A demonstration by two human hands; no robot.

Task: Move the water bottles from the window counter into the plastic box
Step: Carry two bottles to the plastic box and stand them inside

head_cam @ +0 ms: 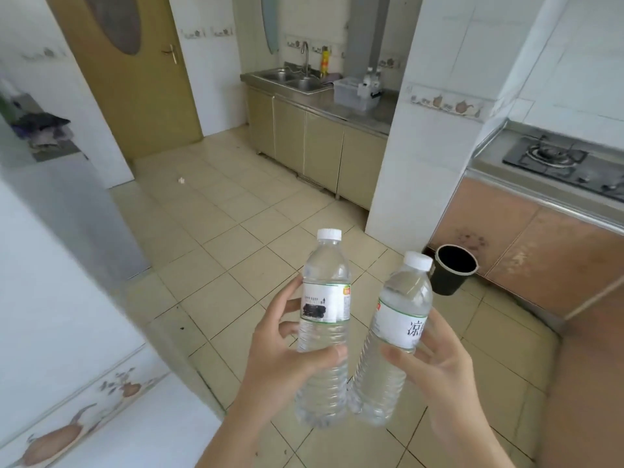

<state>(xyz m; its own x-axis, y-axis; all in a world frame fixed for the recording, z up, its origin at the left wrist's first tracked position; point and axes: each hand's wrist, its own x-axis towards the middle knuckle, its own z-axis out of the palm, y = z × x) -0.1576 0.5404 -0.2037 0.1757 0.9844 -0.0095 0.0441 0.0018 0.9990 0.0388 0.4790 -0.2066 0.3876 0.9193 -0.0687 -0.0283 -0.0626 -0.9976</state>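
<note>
1. The left hand (283, 359) has its grip clamped around the lower body of one water bottle (326, 319), thumb across the front below the label, fingers wrapped behind
2. The right hand (442, 369) has its grip clamped on a second water bottle (393, 336), thumb on the front beneath the label, fingers behind it
3. Both bottles are clear with white caps; the left one stands nearly upright, the right one leans to the right, and their bases touch between the two grips
4. Beneath the hands lies the tiled floor (236, 231); just beyond the right grip a black bucket (452, 270) stands against a cabinet
5. Far ahead of both grips, a clear plastic box (354, 92) sits on the steel worktop (364, 113) beside the sink (293, 79), with more bottles (373, 77) showing at its far side
6. To the right of the grips, a gas stove (567, 163) sits on another worktop
</note>
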